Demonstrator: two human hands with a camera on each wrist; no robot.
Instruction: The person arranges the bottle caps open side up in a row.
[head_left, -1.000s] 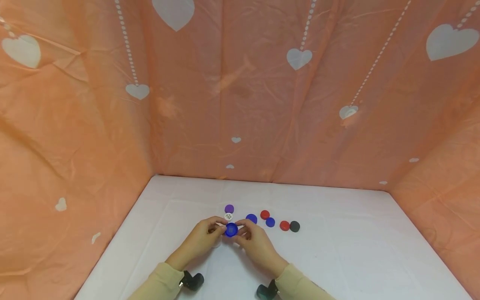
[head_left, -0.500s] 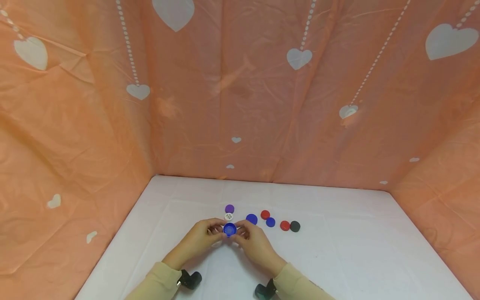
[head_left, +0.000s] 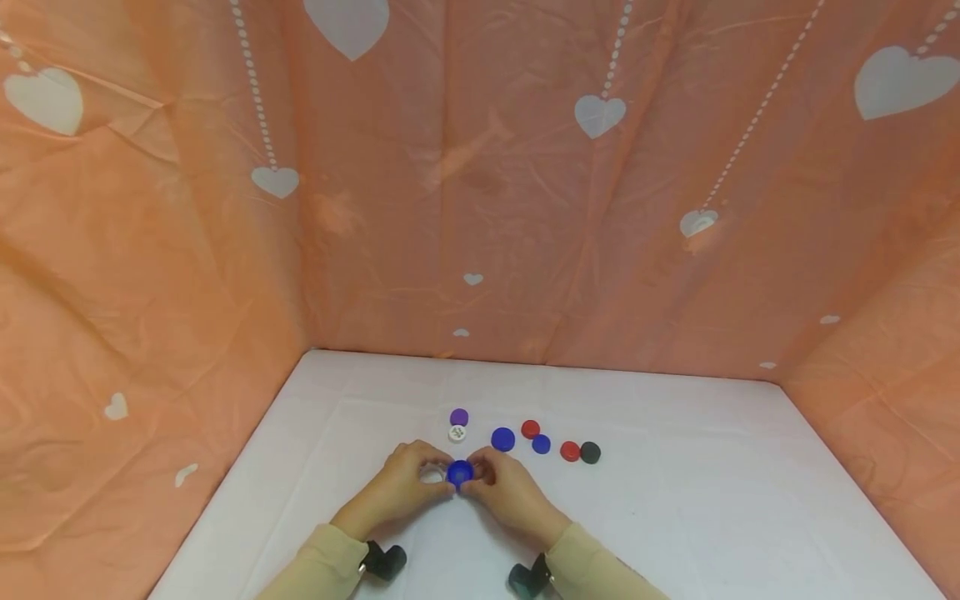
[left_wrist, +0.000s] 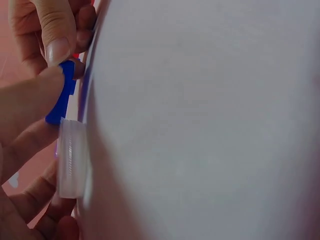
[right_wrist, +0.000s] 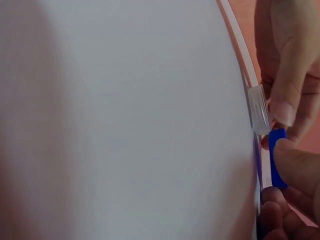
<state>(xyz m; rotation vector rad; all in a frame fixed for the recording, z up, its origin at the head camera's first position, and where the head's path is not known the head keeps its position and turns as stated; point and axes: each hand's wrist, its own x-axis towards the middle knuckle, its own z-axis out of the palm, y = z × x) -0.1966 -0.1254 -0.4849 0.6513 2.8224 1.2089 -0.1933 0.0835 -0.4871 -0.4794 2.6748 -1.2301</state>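
Note:
My left hand and right hand meet near the middle of the white table, pinching a blue bottle cap from opposite sides. Thumbs and fingertips lie at its rim. Both wrist views show this blue cap edge-on, close over the table. A clear plastic cap rests on the cloth beside it, partly under the curve of my left hand. Just beyond the hands, a white cap with a dark mark sits against a purple cap.
To the right on the white tabletop lie a larger blue cap, a red cap touching a smaller blue one, and another red cap against a black cap. Orange heart-patterned curtains enclose the table.
The blue cap has come down and slightly nearer, and its hollow inside, visible half a second ago, no longer faces up. Both hands moved with it, exposing more of the clear cap.

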